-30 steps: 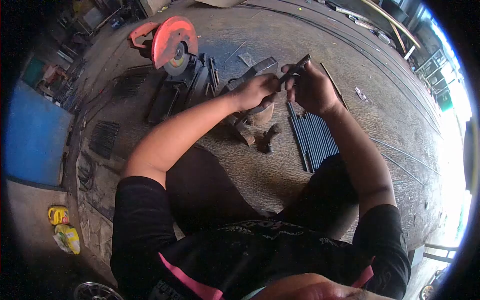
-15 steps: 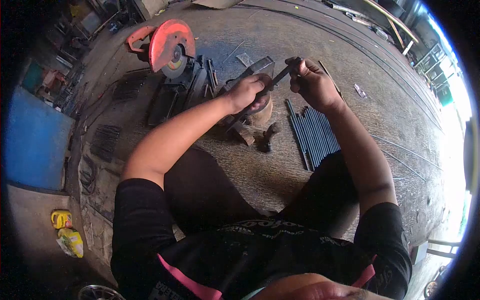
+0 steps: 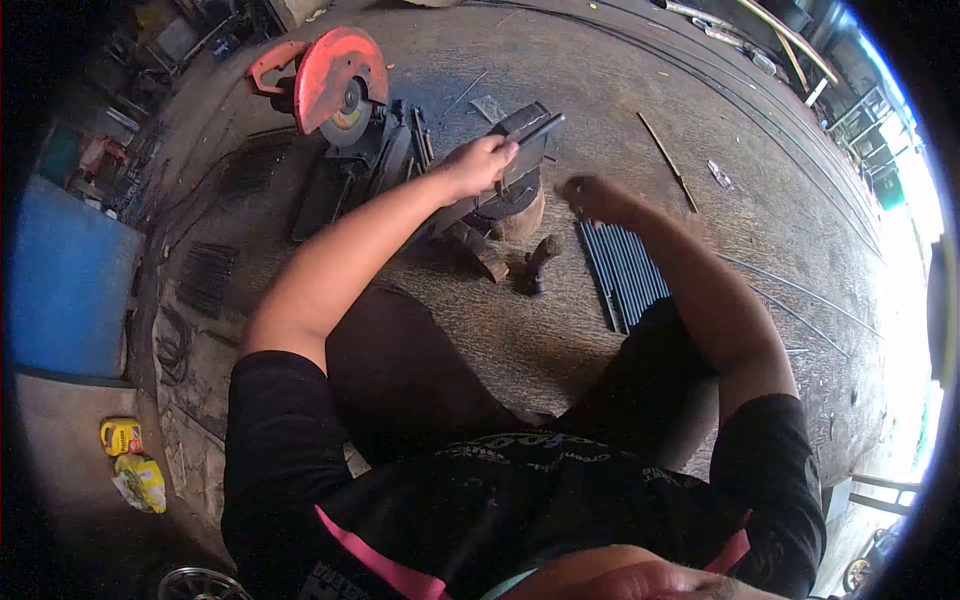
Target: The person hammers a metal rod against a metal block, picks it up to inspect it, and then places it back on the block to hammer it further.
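My left hand is closed around a dark metal rod, which slants up and to the right past my fingers. Behind the rod stands a flat-faced metal block on a round wooden stump. My right hand is off the rod, over the upper end of a row of cut metal rods on the ground; its fingers look bent but are dark and smeared. Before the stump lie a wooden block and a stubby dark metal piece.
A red cut-off saw stands at the upper left on its dark base. A thin bar lies beyond my right hand, and long rods stretch across the ground at right. Dark rod bundles lie at left near a blue panel.
My right hand has let go of the rod's end and moved down toward the row of rods. My left hand has shifted slightly left and up, still holding the rod.
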Motion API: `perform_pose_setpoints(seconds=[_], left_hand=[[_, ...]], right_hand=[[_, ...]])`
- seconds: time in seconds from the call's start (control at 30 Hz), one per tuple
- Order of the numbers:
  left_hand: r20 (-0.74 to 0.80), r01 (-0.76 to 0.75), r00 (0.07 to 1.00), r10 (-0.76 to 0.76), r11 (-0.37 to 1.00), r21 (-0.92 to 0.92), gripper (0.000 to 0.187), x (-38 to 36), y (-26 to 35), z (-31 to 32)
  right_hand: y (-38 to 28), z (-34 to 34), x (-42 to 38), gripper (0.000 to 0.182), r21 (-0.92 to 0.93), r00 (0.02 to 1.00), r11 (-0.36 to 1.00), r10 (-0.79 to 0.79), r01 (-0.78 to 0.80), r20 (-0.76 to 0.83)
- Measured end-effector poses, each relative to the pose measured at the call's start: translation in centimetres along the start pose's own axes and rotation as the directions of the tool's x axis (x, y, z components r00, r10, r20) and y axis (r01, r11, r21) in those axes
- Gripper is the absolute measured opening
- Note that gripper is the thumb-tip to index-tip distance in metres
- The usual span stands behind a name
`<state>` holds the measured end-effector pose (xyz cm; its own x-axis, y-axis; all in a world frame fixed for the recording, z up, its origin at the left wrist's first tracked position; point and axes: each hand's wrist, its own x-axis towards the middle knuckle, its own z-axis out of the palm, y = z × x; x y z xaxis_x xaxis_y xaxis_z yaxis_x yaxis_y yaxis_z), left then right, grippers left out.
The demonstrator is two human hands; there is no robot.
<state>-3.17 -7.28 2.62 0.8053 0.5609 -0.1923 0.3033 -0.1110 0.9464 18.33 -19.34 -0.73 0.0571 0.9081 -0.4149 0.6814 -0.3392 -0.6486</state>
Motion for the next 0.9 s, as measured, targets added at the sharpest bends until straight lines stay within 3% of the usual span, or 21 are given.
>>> perform_pose_setpoints(seconds=[0.07,0.1,0.17,0.23,0.3,0.37,0.4,0.47,0.6,0.7,0.77,0.8,0.83,0.9], left_hand=[[-0.054,0.043,0.998,-0.031,0.968,0.247,0.033,0.6,-1.6,-1.6],[-0.060,0.045,0.998,-0.031,0.969,0.243,0.033,0.8,-2.1,-2.1],[-0.124,-0.006,0.989,0.082,0.859,0.512,0.039,1.0,-3.0,-3.2],[-0.147,0.004,0.986,0.083,0.856,0.517,0.044,0.8,-3.1,-3.9],[-0.153,-0.061,0.968,0.200,0.777,0.626,0.047,0.8,-3.2,-4.5],[-0.163,-0.033,0.972,0.167,0.789,0.613,0.048,0.0,-2.4,-4.7],[-0.158,-0.032,0.973,0.166,0.781,0.624,0.048,-0.1,-2.4,-4.8],[-0.155,-0.033,0.973,0.169,0.772,0.634,0.048,-0.1,-2.7,-5.2],[-0.155,-0.038,0.972,0.174,0.774,0.632,0.049,-0.5,-3.6,-6.1],[-0.150,-0.041,0.974,0.168,0.788,0.614,0.050,-1.2,-3.4,-6.7],[-0.146,-0.040,0.976,0.162,0.791,0.611,0.051,-1.5,-3.5,-6.7],[-0.172,-0.054,0.965,0.199,0.791,0.609,0.052,-1.3,-3.8,-6.9],[-0.199,-0.069,0.951,0.235,0.792,0.607,0.052,-1.1,-4.0,-6.9],[-0.210,-0.092,0.941,0.265,0.797,0.597,0.052,-1.0,-4.0,-6.6]], right_hand=[[0.1,3.3,-0.1,0.071,0.006,0.991,0.996,0.084,-0.085,0.101],[1.8,5.1,1.9,0.073,-0.023,0.979,0.997,0.080,-0.077,0.188],[2.3,7.5,3.8,0.068,-0.291,0.946,0.951,-0.007,0.107,0.324],[1.8,8.6,3.9,0.062,-0.377,0.964,0.919,-0.014,0.116,0.265],[1.1,9.4,3.5,0.057,-0.463,0.979,0.879,-0.022,0.116,0.204],[-0.4,9.1,2.3,0.049,-0.431,0.941,0.892,0.252,-0.136,0.225],[0.3,9.4,2.6,0.049,-0.439,0.939,0.888,0.259,-0.138,0.227],[3.4,10.2,4.1,0.058,-0.425,0.688,0.811,0.574,-0.402,0.445],[6.8,10.5,3.3,0.047,-0.573,0.618,0.789,0.569,-0.224,0.542],[9.6,11.6,3.8,0.043,-0.519,0.672,0.772,0.606,-0.367,0.426],[11.2,12.4,4.0,0.042,-0.621,0.740,0.752,0.543,-0.219,0.397],[10.9,12.9,2.2,0.040,-0.579,0.873,0.804,0.374,-0.137,0.314],[10.0,13.3,0.8,0.040,-0.582,0.870,0.801,0.382,-0.143,0.312],[7.0,15.1,-1.3,0.039,-0.546,0.958,0.820,0.268,-0.170,0.103]])
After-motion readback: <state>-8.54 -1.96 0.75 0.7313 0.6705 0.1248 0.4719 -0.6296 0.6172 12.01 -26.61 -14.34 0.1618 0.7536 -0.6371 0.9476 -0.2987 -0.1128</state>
